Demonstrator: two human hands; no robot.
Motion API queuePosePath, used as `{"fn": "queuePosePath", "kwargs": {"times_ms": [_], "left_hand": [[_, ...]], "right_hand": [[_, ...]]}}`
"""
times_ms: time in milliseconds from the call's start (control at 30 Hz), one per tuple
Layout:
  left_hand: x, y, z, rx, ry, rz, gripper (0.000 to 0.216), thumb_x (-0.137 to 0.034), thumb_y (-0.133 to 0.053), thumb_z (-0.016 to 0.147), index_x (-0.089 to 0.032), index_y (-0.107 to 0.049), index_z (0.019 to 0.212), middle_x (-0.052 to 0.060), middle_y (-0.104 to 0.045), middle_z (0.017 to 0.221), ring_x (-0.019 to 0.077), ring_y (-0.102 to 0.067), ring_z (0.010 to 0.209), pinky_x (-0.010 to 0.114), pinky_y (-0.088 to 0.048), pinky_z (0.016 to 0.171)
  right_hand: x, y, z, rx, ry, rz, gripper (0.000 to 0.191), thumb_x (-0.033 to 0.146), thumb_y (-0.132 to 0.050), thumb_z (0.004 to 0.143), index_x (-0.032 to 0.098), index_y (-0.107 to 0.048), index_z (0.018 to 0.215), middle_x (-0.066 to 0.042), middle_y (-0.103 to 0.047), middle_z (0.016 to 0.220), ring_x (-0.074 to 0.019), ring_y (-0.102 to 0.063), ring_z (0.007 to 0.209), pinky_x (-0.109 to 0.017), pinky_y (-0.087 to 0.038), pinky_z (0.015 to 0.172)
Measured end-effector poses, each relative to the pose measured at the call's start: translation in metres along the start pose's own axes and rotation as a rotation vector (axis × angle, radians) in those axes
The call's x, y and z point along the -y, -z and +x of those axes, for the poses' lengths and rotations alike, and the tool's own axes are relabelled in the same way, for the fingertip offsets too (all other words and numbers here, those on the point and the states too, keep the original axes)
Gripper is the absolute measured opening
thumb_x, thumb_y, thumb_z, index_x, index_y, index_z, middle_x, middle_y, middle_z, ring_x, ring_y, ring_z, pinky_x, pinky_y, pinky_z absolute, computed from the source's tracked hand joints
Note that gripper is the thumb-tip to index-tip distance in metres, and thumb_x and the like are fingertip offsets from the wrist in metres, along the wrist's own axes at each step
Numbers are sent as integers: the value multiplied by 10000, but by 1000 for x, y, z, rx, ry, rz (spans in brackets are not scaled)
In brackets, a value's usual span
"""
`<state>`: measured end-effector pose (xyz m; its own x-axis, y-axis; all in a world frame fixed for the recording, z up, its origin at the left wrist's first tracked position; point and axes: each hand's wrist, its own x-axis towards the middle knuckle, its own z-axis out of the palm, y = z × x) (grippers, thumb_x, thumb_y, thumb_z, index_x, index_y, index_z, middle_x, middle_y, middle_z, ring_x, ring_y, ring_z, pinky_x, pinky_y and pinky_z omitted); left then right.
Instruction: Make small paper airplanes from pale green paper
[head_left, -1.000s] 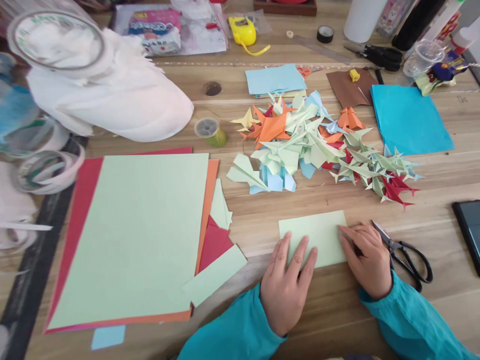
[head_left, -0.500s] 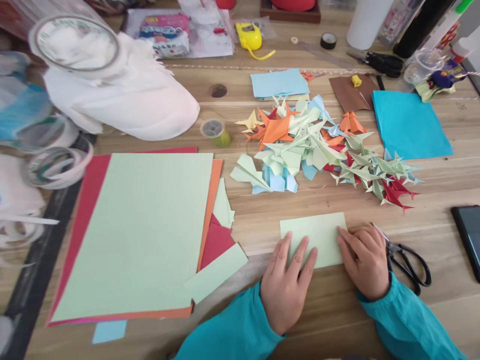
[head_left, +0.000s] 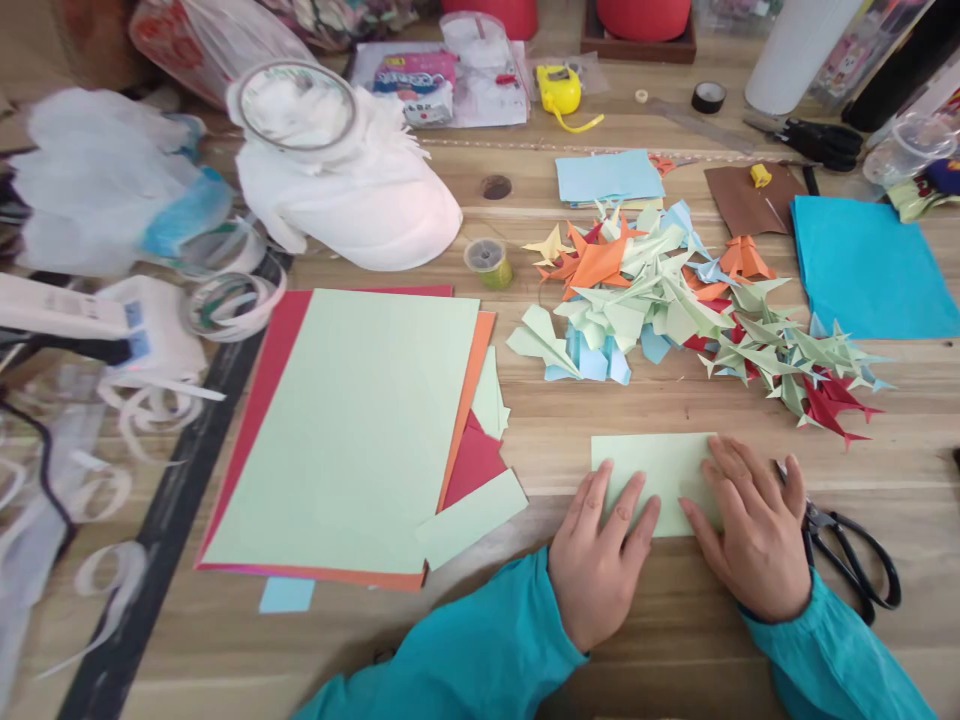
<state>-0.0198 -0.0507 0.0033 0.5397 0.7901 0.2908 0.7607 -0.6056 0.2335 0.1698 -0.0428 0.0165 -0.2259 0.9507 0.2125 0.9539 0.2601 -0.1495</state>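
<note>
A pale green sheet of paper (head_left: 667,480), rectangular, lies flat on the table in front of me. My left hand (head_left: 606,555) rests on its left part with the fingers spread. On its right end lies my right hand (head_left: 754,530), its fingers also stretched out and apart. Black-handled scissors (head_left: 859,560) lie just right of my right hand, which covers part of the blades. Beyond the paper is a heap of folded paper shapes (head_left: 645,290) in green, orange, blue and red.
Left of my hands lies a stack of large coloured sheets (head_left: 345,430), with paper scraps (head_left: 480,515) at its right edge. A thread spool (head_left: 487,262), a yellow tape measure (head_left: 559,90), blue paper (head_left: 870,270) and a white bag (head_left: 352,200) stand farther back.
My right hand has opened from curled fingers and now lies flat across the paper's right end. My left hand keeps its place on the paper. The view has swung to the left.
</note>
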Motion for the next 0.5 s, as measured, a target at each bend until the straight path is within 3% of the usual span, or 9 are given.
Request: {"fn": "queuePosePath", "kwargs": {"times_ms": [300, 500], "left_hand": [[1, -2, -2, 69, -23, 7, 406, -337, -496, 833, -171, -536, 1202, 99, -440, 1358, 396, -286, 1292, 544, -398, 939], [7, 0, -4, 201, -81, 34, 571, -512, -422, 835, -197, -424, 1311, 93, -322, 1435, 401, -242, 1306, 536, -328, 980]], "right_hand": [[0, -1, -1, 5, 73, -57, 416, 478, -563, 775, 146, -550, 1026, -174, -529, 1265, -327, -496, 1141, -570, -159, 1038], [2, -4, -3, -4, 66, -93, 432, 477, -528, 798, 125, -547, 1049, -182, -531, 1261, -320, -490, 1147, -565, -161, 1040]]}}
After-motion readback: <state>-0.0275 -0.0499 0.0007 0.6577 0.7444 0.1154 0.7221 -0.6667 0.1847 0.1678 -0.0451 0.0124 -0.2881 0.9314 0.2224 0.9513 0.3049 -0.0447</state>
